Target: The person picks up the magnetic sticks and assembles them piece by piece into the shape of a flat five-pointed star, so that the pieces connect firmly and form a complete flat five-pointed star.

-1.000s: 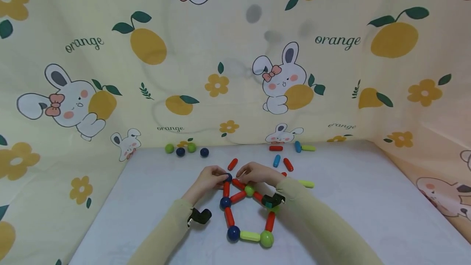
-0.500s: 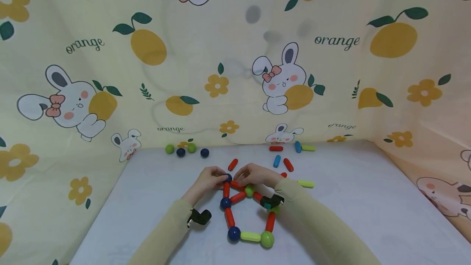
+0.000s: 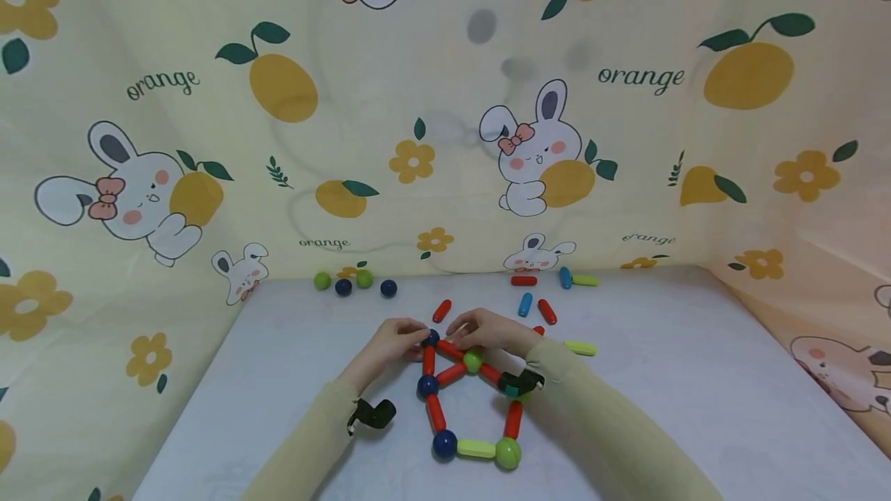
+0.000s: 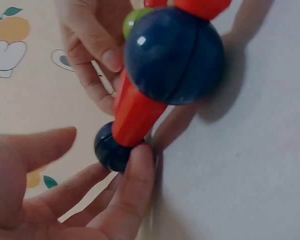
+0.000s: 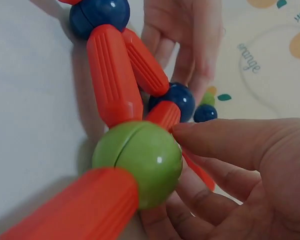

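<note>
On the table lies a frame of magnetic balls and rods. Its top dark blue ball (image 3: 431, 338) is held between the thumb and fingers of my left hand (image 3: 390, 346); the left wrist view shows this blue ball (image 4: 111, 150) at the fingertips. My right hand (image 3: 490, 329) pinches a red rod (image 5: 166, 116) between the green ball (image 5: 140, 162) and that blue ball. This rod appears to touch both balls. More red rods link lower blue balls (image 3: 428, 386) and green balls, and a light green rod (image 3: 476, 449) closes the near side. The right fingers partly hide the pinched rod.
Loose balls, green (image 3: 322, 281) and dark blue (image 3: 388, 288), stand at the back left. Scattered behind and right of the frame are red rods (image 3: 547, 311), blue rods (image 3: 525, 305) and light green rods (image 3: 581, 349). A printed cloth (image 3: 418, 99) hangs behind the table.
The red rod under my right fingers has closed its small gap to the top blue ball. Those fingers dipped slightly, then rose a little. My left hand stays at the ball.
</note>
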Motion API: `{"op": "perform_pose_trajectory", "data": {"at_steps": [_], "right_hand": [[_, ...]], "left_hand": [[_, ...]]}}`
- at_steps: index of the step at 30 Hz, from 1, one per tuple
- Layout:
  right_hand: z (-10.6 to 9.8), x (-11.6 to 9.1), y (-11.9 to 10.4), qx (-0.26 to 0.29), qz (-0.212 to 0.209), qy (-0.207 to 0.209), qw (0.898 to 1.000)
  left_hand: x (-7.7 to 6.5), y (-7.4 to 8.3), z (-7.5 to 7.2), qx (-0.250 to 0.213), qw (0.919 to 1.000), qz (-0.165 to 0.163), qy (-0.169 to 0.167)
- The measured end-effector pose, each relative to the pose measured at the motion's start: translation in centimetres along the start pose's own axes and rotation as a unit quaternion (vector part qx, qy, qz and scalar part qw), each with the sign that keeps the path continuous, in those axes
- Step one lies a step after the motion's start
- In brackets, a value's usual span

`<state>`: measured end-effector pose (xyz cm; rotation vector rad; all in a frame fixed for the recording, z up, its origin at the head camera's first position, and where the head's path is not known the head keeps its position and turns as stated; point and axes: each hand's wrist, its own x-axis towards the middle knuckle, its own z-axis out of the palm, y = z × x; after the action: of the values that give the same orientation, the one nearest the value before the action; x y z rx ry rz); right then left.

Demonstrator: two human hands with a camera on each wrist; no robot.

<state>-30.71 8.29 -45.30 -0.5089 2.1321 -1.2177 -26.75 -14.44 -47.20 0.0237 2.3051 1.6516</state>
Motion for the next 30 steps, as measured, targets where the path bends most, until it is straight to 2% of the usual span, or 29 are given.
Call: {"op": "perform_pose_trajectory", "data": {"at_steps": [8, 11, 16, 19, 21, 25, 30], "right_hand": [[-0.7, -1.2, 1.0, -0.006, -0.007, -0.004, 1.0], [-0.8, -1.7, 1.0, -0.007, -0.008, -0.005, 1.0], [-1.0, -2.4, 0.8, -0.014, -0.012, -0.003, 1.0], [-1.2, -2.5, 0.7, -0.012, -0.017, -0.011, 1.0], [-1.5, -2.4, 0.5, -0.016, -0.019, -0.011, 1.0], [-2.1, -1.6, 0.0, -0.054, -0.06, 0.006, 0.997], [-2.7, -0.1, -0.2, -0.121, -0.127, 0.037, 0.984]], "left_hand": [[-2.7, -0.1, -0.4, -0.02, 0.9986, -0.012, -0.047], [-4.1, -0.3, 0.2, 0.002, 0.9989, -0.001, -0.048], [-5.6, -0.7, 1.6, 0.068, 0.9969, 0.036, -0.017], [-5.8, -0.9, 2.1, 0.088, 0.9945, 0.057, 0.009], [-5.8, -1.0, 2.1, 0.084, 0.9943, 0.062, 0.02], [-5.7, -1.3, 1.7, 0.077, 0.9943, 0.065, 0.035], [-5.4, -1.9, 0.1, 0.071, 0.9934, 0.065, 0.062]]}}
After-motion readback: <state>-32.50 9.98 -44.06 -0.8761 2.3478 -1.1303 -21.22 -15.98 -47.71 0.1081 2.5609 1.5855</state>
